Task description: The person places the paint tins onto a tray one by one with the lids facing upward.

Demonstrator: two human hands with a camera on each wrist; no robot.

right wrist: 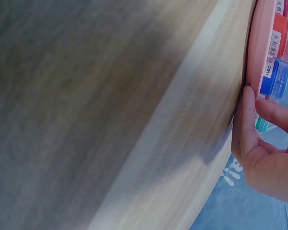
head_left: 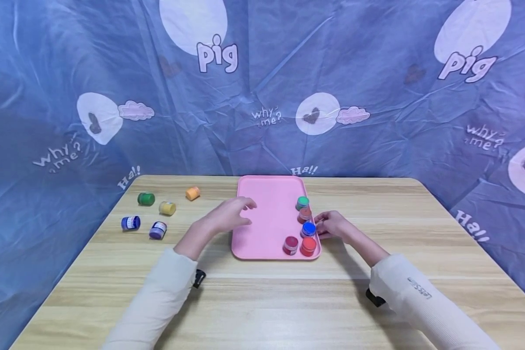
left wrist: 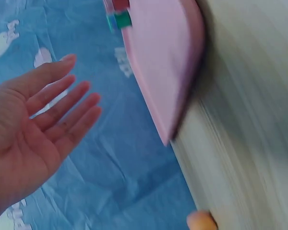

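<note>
- Head: we have five jars [head_left: 308,246] already on the tray [head_left: 266,214], 2 to 5 o'clock; five are left on the bench [head_left: 266,301], towards 9.
- Left wrist: our left hand [left wrist: 31,136] is loosely spread, empty.
- Right wrist: our right hand [right wrist: 271,165] pinches the tray's 3-o'clock rim.

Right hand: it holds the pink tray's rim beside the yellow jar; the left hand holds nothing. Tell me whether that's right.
Not quite: the right wrist view shows the right hand holding the pink tray's rim beside the blue jar, not a yellow one. The left hand is indeed empty.
</note>
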